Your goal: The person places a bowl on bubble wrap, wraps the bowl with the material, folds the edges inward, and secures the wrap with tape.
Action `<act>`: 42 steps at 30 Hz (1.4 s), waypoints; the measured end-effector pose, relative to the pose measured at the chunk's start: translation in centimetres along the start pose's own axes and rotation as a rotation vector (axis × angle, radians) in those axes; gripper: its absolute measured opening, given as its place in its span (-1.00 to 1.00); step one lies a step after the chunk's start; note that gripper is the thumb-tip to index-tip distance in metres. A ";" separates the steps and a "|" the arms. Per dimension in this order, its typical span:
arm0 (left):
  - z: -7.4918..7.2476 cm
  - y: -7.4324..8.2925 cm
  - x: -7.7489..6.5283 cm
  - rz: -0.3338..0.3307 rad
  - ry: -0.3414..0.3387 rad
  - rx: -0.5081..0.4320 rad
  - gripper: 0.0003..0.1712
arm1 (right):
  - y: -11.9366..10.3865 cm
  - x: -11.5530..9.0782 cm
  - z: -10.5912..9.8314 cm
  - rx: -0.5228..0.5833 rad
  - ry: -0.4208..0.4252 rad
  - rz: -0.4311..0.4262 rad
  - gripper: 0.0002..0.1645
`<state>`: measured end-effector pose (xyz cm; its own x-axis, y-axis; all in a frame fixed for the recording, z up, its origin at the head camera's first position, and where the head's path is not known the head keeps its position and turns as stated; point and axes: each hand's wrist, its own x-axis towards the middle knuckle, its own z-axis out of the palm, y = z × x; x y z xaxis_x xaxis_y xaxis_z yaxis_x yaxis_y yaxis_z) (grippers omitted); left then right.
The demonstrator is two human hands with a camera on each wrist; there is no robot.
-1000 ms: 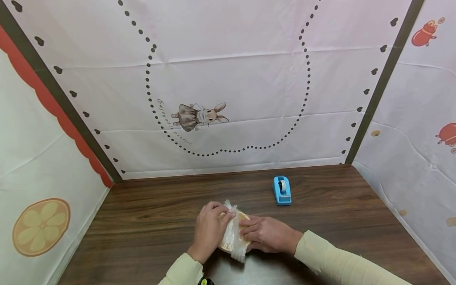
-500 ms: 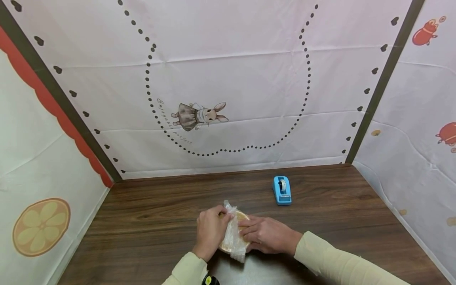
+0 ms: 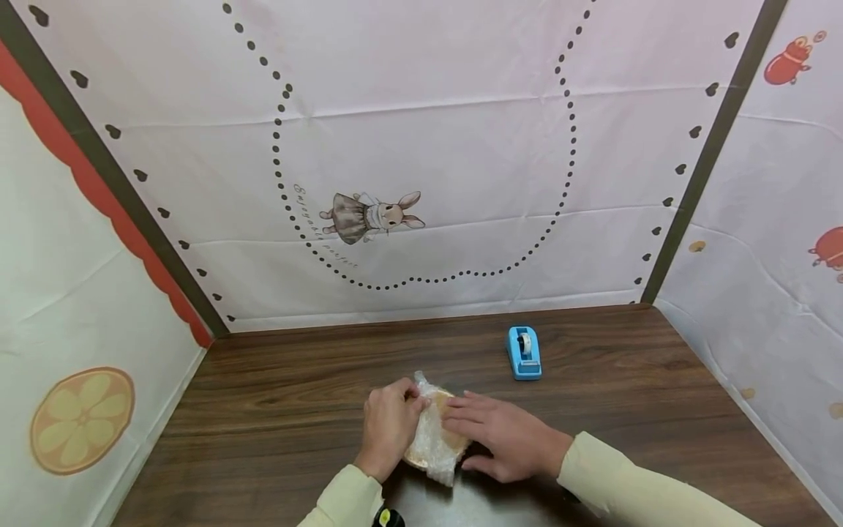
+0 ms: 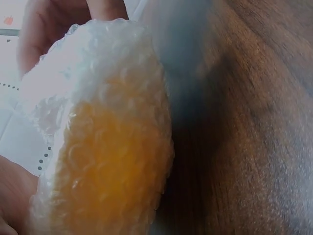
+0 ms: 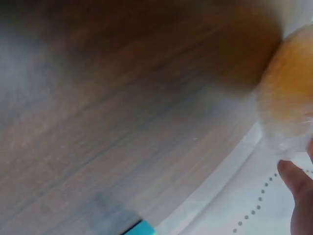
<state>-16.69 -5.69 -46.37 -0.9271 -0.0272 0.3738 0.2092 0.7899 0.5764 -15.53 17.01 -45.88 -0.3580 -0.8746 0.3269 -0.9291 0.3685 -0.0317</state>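
A round, yellow-orange object wrapped in bubble wrap [image 3: 433, 443] sits on the table in the head view. What lies inside cannot be made out. My left hand [image 3: 387, 426] is at its left side, thumb and fingertips pinching the overlapping wrap near the top. Extended fingers of my right hand [image 3: 502, 437] lie over the right edge; whether they press on it is unclear. The left wrist view shows the bubbled side of the wrapped bundle [image 4: 110, 166] close up, orange through the film. A fingertip of the right hand [image 5: 301, 196] appears beside the blurred bundle [image 5: 288, 88] in the right wrist view.
A blue tape dispenser [image 3: 524, 354] with a roll in it stands farther back, right of the bundle. The dark wooden table [image 3: 283, 410] meets a printed white cloth wall [image 3: 474, 241] behind, with similar cloth on both sides.
My right hand has loosened from the bundle's right side, its fingers straightening and thumb spreading away. The left hand first shifted its fingers slightly on the wrap and stays there.
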 end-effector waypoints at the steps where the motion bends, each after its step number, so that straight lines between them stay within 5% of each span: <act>1: 0.0 0.0 0.0 0.003 -0.001 0.001 -0.77 | -0.3 -0.1 -0.1 -0.018 0.022 -0.009 -0.28; 8: 0.0 0.0 0.1 0.014 0.015 0.016 -0.76 | -3.2 0.5 0.6 -0.249 0.182 -0.189 -0.39; 13: 0.0 0.0 0.3 0.016 0.013 0.028 -0.76 | -4.3 0.9 1.6 -0.349 0.219 -0.178 -0.55; 27: 0.2 -0.4 0.6 0.045 0.005 0.010 -0.76 | -4.3 0.8 2.6 -0.190 0.251 0.026 -0.82; 42: 0.2 -1.1 0.8 0.098 -0.050 -0.027 -0.65 | -4.0 1.0 2.2 -0.139 0.251 0.007 -0.89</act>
<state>-17.74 -6.49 -46.81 -0.9158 0.0806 0.3935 0.3078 0.7702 0.5586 -12.36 13.92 -47.53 -0.3136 -0.7730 0.5515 -0.8989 0.4288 0.0899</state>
